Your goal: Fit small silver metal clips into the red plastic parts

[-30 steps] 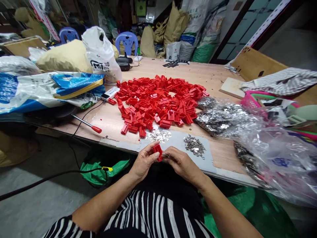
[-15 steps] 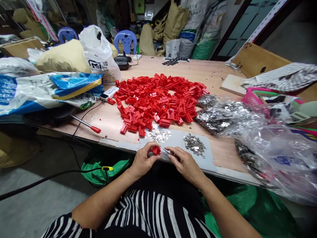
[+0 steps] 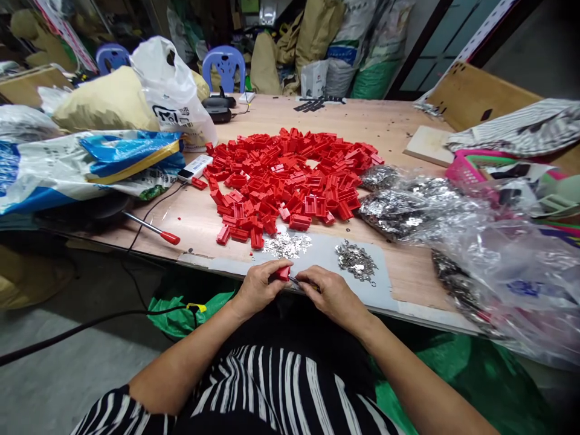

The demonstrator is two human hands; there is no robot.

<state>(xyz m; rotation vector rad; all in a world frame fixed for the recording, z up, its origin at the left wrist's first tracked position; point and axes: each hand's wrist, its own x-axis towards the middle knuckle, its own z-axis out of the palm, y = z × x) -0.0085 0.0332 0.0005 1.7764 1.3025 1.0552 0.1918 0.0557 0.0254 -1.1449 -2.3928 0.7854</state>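
Observation:
My left hand (image 3: pixel 263 286) is closed around a small red plastic housing (image 3: pixel 283 273), pinched between thumb and fingers at the table's front edge. My right hand (image 3: pixel 330 294) grips a thin metal-tipped tool (image 3: pixel 294 280), whose point meets the housing's right end. Most of that tool is hidden by my fingers, so its exact kind does not show. Just beyond my hands lie flat shiny metal pieces (image 3: pixel 287 246) and, to the right, a pile of small darker metal parts (image 3: pixel 356 261). Both piles rest on a grey mat (image 3: pixel 324 244).
A large heap of red plastic housings (image 3: pixel 290 175) covers the table's middle. Clear bags of metal pieces (image 3: pixel 408 208) crowd the right side. At left are a red-tipped lever (image 3: pixel 170 237), a white device (image 3: pixel 196 167) and sacks (image 3: pixel 109 103). Green bags (image 3: pixel 190 314) hang below the edge.
My right hand has moved left and brought the tool's tip against the red housing. The left hand still holds the housing, now turned slightly. The view has shifted a little.

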